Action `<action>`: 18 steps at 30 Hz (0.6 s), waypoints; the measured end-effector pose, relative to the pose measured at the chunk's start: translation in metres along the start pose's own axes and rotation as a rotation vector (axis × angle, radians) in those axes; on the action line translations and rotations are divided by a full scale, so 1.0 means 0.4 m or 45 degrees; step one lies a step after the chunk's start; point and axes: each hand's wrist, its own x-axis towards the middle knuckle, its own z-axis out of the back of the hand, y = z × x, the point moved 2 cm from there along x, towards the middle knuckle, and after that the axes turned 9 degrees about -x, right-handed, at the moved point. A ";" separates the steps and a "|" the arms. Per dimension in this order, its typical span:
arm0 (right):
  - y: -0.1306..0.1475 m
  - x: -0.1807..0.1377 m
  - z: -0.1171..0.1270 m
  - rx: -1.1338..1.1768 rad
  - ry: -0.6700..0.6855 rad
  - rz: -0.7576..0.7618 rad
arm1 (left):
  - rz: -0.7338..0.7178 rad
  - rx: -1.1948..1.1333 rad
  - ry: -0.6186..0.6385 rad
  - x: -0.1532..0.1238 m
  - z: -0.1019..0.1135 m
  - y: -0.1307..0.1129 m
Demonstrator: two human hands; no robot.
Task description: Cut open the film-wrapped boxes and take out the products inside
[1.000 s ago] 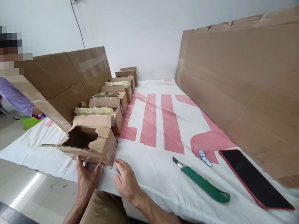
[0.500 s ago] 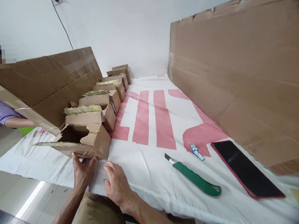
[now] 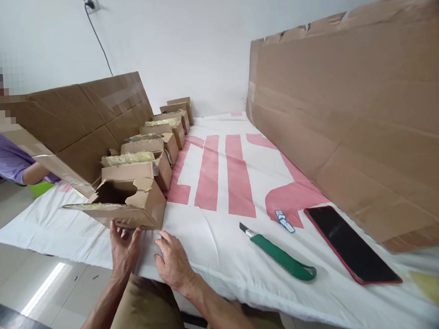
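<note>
The nearest cardboard box point(image 3: 151, 208) stands on the white cloth with its top open and a front flap point(image 3: 91, 207) sticking out towards me. My left hand point(image 3: 124, 250) is open, its thumb and fingers spread and touching the lower front face of that box. A short way to the right, my right hand point(image 3: 173, 261) rests open by the box's near corner, fingers loosely bent, holding nothing. Farther right on the cloth lie a green utility knife point(image 3: 280, 255) with its blade out, a small blue-and-white strip point(image 3: 284, 221) and a red-edged phone point(image 3: 353, 245).
Several more open boxes point(image 3: 164, 170) run in a row towards the wall. Large cardboard panels stand at left point(image 3: 71, 119) and right point(image 3: 351, 126). Beyond the left panel is a person in a purple sleeve point(image 3: 5, 153). The white and pink cloth point(image 3: 225, 258) covers the table.
The view has shifted slightly. My hands keep nearly the same place by the box. The person's purple sleeve at the left shows more and has moved a little to the right.
</note>
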 end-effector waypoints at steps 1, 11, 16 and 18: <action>-0.005 0.000 -0.002 0.016 -0.043 0.009 | 0.047 0.026 -0.044 -0.018 0.013 -0.006; -0.041 0.000 -0.002 0.197 -0.245 0.054 | 0.040 0.137 -0.064 -0.188 0.044 0.015; -0.064 0.014 0.048 0.338 -0.264 -0.130 | -0.033 -0.031 -0.212 -0.152 0.020 0.005; -0.069 0.049 0.075 0.421 -0.243 -0.263 | -0.021 -0.084 -0.206 -0.128 0.007 -0.006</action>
